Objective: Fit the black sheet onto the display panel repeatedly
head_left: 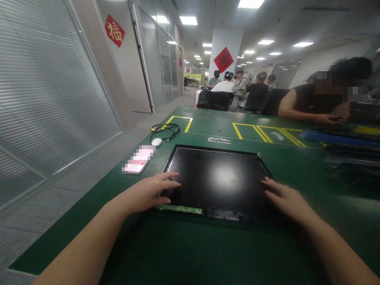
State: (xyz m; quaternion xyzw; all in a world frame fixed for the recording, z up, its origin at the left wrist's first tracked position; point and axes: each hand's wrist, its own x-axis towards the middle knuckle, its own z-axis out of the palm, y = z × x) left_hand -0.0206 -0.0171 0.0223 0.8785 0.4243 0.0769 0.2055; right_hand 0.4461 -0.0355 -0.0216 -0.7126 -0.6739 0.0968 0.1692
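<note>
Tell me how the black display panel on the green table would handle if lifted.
The black display panel would probably stay stiff, given its straight, framed edges. Its smooth face, showing a bright reflection, may be slippery. The exposed green circuit board along its near edge looks fragile, so gripping there could risk damage.

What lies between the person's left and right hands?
In the head view, a black display panel lies between the left hand and the right hand, with a green circuit board along its near edge.
</note>
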